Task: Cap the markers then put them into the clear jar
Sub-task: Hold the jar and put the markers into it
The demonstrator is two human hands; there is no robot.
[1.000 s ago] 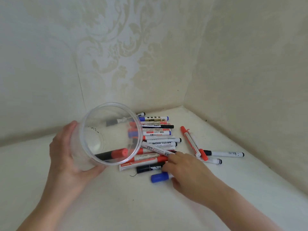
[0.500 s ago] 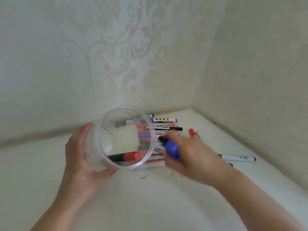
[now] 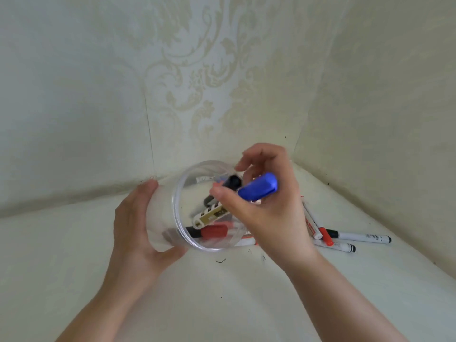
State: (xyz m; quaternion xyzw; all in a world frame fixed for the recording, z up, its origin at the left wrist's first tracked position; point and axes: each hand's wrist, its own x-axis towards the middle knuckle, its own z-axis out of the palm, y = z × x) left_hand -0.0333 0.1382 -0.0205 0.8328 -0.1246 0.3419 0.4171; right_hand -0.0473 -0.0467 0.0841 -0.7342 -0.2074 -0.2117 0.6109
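Note:
My left hand [image 3: 134, 225] grips the clear jar [image 3: 177, 208], which is tilted with its mouth toward me. A red-capped marker [image 3: 213, 232] lies inside it at the bottom. My right hand [image 3: 266, 208] is over the jar's mouth and holds two markers: one with a blue cap [image 3: 259, 186] pointing up to the right, and one with a black cap [image 3: 233, 181]. A white marker barrel with a gold label [image 3: 209, 215] reaches down into the jar. More markers [image 3: 345, 239] lie on the surface to the right, partly hidden by my right hand.
The white surface [image 3: 222, 304] sits in a corner between two wallpapered walls [image 3: 382, 119]. A red-capped marker [image 3: 327, 239] and black-capped markers lie right of my hand. A small dark scrap [image 3: 220, 261] lies in front of the jar.
My right hand picked up the blue-capped and black-capped markers from the pile and lifted them over the jar's mouth. The jar stayed in my left hand.

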